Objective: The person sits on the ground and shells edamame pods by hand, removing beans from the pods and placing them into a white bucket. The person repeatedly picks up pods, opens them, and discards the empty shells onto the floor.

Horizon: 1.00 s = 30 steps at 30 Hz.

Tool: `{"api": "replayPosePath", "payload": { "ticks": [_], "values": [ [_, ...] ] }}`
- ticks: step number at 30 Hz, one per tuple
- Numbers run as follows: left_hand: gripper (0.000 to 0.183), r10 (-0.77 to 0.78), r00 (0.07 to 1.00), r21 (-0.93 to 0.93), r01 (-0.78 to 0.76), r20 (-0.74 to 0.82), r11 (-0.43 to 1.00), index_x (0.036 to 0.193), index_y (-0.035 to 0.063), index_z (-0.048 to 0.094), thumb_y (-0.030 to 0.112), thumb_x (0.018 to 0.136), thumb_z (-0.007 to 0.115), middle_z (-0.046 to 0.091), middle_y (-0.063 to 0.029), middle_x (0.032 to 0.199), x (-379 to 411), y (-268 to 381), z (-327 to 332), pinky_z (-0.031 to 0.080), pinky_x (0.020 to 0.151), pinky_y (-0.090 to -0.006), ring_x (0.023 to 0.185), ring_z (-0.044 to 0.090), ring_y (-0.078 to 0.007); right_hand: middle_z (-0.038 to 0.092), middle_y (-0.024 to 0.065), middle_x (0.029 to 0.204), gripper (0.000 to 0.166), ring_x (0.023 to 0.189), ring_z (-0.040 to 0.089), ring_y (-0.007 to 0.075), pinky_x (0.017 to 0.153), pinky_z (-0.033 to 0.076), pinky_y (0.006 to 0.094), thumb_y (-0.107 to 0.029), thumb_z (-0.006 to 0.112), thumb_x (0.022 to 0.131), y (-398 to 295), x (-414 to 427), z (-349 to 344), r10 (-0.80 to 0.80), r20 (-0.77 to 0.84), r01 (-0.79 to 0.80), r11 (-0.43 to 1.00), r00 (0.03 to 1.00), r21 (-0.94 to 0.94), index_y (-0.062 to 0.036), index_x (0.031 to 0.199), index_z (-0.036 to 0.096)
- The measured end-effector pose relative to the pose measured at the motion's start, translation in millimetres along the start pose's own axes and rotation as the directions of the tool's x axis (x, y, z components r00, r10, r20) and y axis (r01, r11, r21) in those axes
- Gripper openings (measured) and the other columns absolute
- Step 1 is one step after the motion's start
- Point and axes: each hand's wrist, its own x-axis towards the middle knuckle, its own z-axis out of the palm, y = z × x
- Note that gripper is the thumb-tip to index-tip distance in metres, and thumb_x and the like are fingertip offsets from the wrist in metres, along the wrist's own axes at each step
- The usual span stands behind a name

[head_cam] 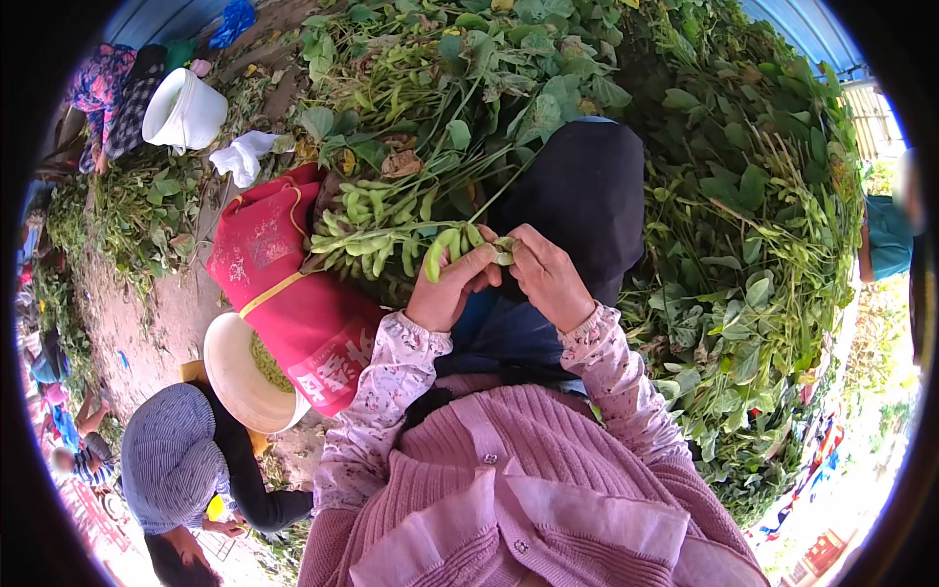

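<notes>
My left hand (453,285) holds green soybean pods (444,248) between thumb and fingers. Close against it, my right hand (544,273) pinches one pod (504,251) that both sets of fingertips touch. A soybean stem thick with pods (367,238) reaches left from my left hand, over my lap. A red cloth (282,257) with a yellow band and printed writing lies to the left of my hands. Beside it stands a white bucket (224,367) with green beans inside.
Heaped soybean plants (733,205) rise in front and on the right. A second white bucket (202,114) and a white bag (246,155) are at upper left. A person in a striped top (172,455) bends at lower left; other people are farther off.
</notes>
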Motion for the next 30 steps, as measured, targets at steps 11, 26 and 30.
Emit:
{"api": "replayPosePath", "payload": {
  "ticks": [11, 26, 30],
  "values": [
    [0.02, -0.043, 0.999, -0.078, 0.042, -0.017, 0.996, 0.102, 0.0022, 0.05, 0.009, 0.084, 0.046, 0.057, -0.0043, 0.082, -4, 1, 2, 0.038, 0.052, -0.0215, 0.066, 0.053, -0.0105, 0.056, 0.0095, 0.065, 0.013, 0.058, 0.061, 0.0174, 0.053, 0.047, 0.0261, -0.003, 0.057, 0.082, -31, -10, 19, -0.03, -0.084, 0.043, 0.987, 0.996, 0.155, -0.0001, 0.082, 0.045],
    [0.019, -0.072, 0.989, -0.259, 0.036, -0.132, 0.965, 0.097, 0.0016, 0.058, 0.009, 0.083, 0.048, 0.056, -0.0007, 0.077, -1, -2, 5, 0.038, 0.055, -0.0219, 0.063, 0.049, -0.0083, 0.055, 0.016, 0.067, 0.011, 0.06, 0.059, 0.0302, 0.052, 0.045, 0.0338, -0.004, 0.054, 0.081, -22, 0, 18, -0.173, -0.185, 0.143, 0.976, 0.967, -0.167, -0.0009, 0.084, 0.044],
    [0.012, -0.085, 0.974, -0.288, 0.021, -0.211, 0.957, 0.093, 0.0049, 0.059, 0.013, 0.085, 0.054, 0.058, 0.0, 0.078, 2, -5, 7, 0.039, 0.056, -0.023, 0.065, 0.051, -0.0085, 0.057, 0.0151, 0.073, 0.008, 0.066, 0.06, 0.0301, 0.056, 0.046, 0.0328, -0.004, 0.054, 0.081, -25, -2, 17, -0.239, -0.118, 0.2, 0.941, 0.964, -0.272, -0.0007, 0.084, 0.048]
  ]
}}
